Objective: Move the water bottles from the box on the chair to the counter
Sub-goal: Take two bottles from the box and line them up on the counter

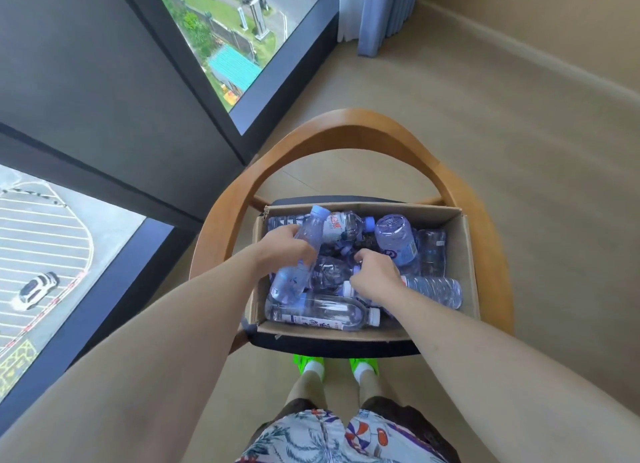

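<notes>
While both hands reach into the box (460, 251), I grab bottles.
Left hand (280, 246) fingers wrap a tilted bottle (304, 251); right hand (374, 275) fingers curl on another bottle (433, 289).

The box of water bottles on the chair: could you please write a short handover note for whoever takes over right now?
Left hand: grips a clear bottle with a blue cap, tilted, cap up, over the box.
Right hand: curled down among the bottles mid-box; what it holds is hidden.
The cardboard box sits on the wooden chair by the window, with many bottles lying inside it.
Done: no bottle visibly out of the box; the counter is out of view.
Left: lift the bottles out and carry them all to the counter.
</notes>
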Tool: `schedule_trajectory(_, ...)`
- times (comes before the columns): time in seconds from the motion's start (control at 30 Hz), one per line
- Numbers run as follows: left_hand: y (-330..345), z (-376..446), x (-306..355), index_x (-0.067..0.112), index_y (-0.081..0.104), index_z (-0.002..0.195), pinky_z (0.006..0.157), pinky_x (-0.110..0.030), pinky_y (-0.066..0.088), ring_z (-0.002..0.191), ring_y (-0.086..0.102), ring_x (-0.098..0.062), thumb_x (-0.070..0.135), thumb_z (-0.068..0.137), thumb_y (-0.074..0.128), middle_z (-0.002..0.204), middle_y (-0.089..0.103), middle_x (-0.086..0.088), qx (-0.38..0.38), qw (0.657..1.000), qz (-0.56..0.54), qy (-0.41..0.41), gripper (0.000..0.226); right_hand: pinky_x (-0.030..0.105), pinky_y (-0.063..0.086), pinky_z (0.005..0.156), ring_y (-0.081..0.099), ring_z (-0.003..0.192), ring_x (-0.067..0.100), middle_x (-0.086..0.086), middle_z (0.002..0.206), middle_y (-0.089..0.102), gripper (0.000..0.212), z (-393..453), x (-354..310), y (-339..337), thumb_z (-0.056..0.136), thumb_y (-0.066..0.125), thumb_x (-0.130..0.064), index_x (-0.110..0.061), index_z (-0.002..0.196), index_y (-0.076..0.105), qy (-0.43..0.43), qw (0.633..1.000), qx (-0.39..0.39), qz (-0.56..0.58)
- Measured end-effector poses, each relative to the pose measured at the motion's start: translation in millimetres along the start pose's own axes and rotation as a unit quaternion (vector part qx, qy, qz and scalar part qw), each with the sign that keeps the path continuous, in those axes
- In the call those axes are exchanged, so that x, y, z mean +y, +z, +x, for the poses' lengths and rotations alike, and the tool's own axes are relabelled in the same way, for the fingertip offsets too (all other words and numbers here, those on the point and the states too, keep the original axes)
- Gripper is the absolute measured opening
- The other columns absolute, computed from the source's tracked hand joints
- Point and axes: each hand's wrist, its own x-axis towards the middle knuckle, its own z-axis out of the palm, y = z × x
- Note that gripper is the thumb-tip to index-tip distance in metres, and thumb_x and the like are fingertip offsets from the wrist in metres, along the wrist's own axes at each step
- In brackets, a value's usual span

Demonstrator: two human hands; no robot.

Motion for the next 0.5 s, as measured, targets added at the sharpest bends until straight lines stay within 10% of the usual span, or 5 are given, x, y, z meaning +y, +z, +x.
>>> schedule_trajectory(0.2,0.1,-11.2,-9.2,0.005,0.063,0.098,0.055,-0.024,0.058,0.084,0.068,-0.026,0.017,0.08,0.072,0.093,0.069,-0.009,-0.053,0.98,-0.191,0.0,0.024,0.041,0.05,0.092,0.058,0.118,0.035,0.01,0.132,0.063,0.059,2.5,-3.8,5.0,0.083,0.061,-0.017,-0.023,0.141,0.052,-0.008,0.999,-0.004,-0.044)
schedule_trajectory(0.3,0.7,-8.3,-21.5,0.012,0.069,0.113,0.06,-0.031,0.062,0.083,0.075,-0.032,0.042,0.07,0.087,0.103,0.077,-0.015,-0.009,0.984,-0.175,-0.015,0.055,0.04,0.05,0.091,0.058,0.119,0.034,0.009,0.13,0.064,0.06,4.2,-6.0,9.9,0.084,0.062,-0.016,-0.023,0.143,0.051,-0.013,0.999,0.01,-0.045)
schedule_trajectory(0.5,-0.5,-3.4,-32.2,0.011,0.07,0.097,0.05,-0.035,0.058,0.051,0.068,-0.023,0.031,0.063,0.083,0.072,0.072,-0.013,0.108,0.971,-0.201,-0.076,0.042,0.033,0.044,0.074,0.061,0.108,0.031,0.008,0.121,0.068,0.049,5.6,2.5,14.5,0.085,0.062,-0.01,-0.017,0.133,0.06,0.003,0.995,0.098,0.021)
